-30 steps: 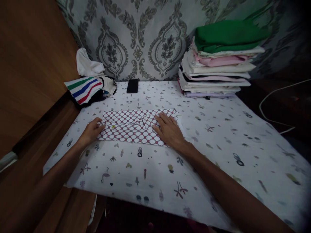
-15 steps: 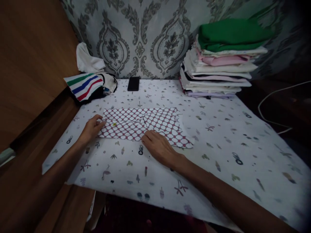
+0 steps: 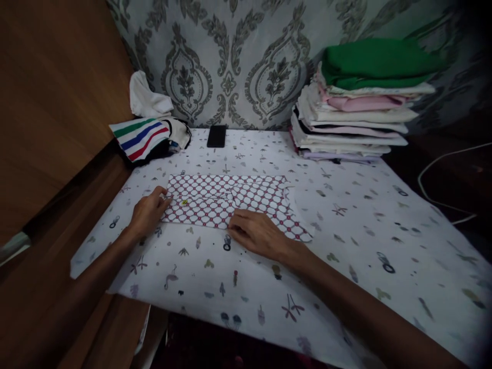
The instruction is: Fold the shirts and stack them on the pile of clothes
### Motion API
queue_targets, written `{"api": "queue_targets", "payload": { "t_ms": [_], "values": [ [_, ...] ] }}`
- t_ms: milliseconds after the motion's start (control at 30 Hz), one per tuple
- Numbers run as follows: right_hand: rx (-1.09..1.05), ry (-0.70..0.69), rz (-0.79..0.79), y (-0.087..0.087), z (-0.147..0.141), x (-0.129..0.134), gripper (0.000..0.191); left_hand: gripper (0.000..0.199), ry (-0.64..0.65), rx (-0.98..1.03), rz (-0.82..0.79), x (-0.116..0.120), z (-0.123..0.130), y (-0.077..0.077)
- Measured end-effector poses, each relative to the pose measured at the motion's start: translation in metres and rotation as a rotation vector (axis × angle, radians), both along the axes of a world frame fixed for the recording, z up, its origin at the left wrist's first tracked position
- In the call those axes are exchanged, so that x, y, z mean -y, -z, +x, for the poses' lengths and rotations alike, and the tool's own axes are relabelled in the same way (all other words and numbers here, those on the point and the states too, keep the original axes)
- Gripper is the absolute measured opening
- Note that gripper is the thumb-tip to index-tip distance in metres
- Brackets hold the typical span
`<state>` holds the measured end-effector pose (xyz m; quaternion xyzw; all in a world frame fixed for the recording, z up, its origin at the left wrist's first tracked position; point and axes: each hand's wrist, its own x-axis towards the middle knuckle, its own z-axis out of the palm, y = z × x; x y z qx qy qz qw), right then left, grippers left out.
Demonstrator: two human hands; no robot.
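Observation:
A folded white cloth with a red and dark lattice pattern [image 3: 203,210] lies flat on the table, with a small yellow spot near its left end. My left hand [image 3: 149,210] is at the cloth's left edge, fingers curled and closed on that edge. At the near edge, around the middle, my right hand [image 3: 257,233] rests with its fingers bent together on the fabric. The fingertips of the right hand are partly hidden under the hand.
The table has a white printed cover [image 3: 207,277]. A tall stack of folded clothes [image 3: 353,118] with a green one on top stands at the back right. At the back left are a striped garment [image 3: 142,138] and a white cloth [image 3: 148,100]; a black phone-like object [image 3: 217,136] lies beside them.
The whole view has shifted slightly, with things appearing lower and to the right. Both hands stay at the same edges of the patterned cloth; the right hand's fingers look a little more bent.

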<state>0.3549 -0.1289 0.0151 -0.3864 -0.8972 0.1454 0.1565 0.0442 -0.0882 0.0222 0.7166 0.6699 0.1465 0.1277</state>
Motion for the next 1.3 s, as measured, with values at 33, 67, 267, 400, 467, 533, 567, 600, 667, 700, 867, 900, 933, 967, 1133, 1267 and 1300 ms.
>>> {"api": "queue_targets", "payload": {
  "t_ms": [33,67,267,400,467,533,567,600,667,700,867,900,933,967,1133,1267,1300],
  "values": [
    [-0.033,0.006,0.018,-0.001,-0.003,-0.002,0.015,0.027,0.005,-0.017,0.003,0.001,0.001,0.0],
    [-0.061,0.01,0.048,-0.001,-0.007,-0.004,0.016,0.028,0.012,-0.033,0.009,0.002,0.002,0.0],
    [-0.078,-0.131,0.016,0.003,-0.022,-0.009,0.018,0.029,0.005,-0.109,-0.018,0.007,-0.003,-0.009],
    [-0.274,-0.034,-0.056,-0.002,-0.016,-0.023,0.024,0.029,-0.005,0.03,0.002,-0.016,-0.018,-0.01],
    [-0.308,0.036,-0.049,-0.005,-0.016,-0.036,0.023,0.028,0.003,0.159,0.004,-0.038,-0.024,-0.006],
    [-0.257,0.088,-0.045,-0.008,-0.021,-0.05,0.02,0.026,-0.015,0.279,-0.013,-0.062,-0.027,-0.002],
    [-0.204,0.103,-0.037,-0.008,-0.025,-0.056,0.019,0.024,-0.03,0.319,-0.02,-0.072,-0.026,-0.001],
    [-0.14,0.11,-0.022,-0.008,-0.029,-0.062,0.018,0.022,-0.043,0.341,-0.013,-0.08,-0.024,0.0],
    [-0.002,0.101,0.022,-0.009,-0.04,-0.069,0.019,0.02,-0.013,0.338,0.037,-0.086,-0.017,-0.001],
    [0.062,0.091,0.044,-0.009,-0.046,-0.071,0.02,0.02,0.037,0.324,0.063,-0.085,-0.012,-0.002],
    [0.253,0.077,0.106,-0.016,-0.064,-0.078,0.026,0.022,0.434,0.241,0.077,-0.051,0.022,-0.013],
    [0.268,0.076,0.111,-0.017,-0.066,-0.079,0.027,0.024,0.508,0.201,0.09,-0.043,0.029,-0.015],
    [0.277,0.075,0.111,-0.018,-0.067,-0.081,0.028,0.027,0.571,0.149,0.103,-0.037,0.036,-0.015],
    [0.281,0.076,0.107,-0.018,-0.068,-0.082,0.028,0.03,0.622,0.088,0.11,-0.031,0.042,-0.015],
    [0.199,0.127,0.019,-0.01,-0.069,-0.09,0.021,0.033,0.662,-0.268,0.141,-0.016,0.059,-0.006],
    [-0.065,0.204,-0.064,0.003,-0.065,-0.096,0.018,0.036,0.518,-0.458,0.149,-0.011,0.061,-0.005],
    [-0.131,0.223,-0.081,0.007,-0.064,-0.098,0.017,0.037,0.47,-0.485,0.138,-0.01,0.06,-0.006]
  ]
}}
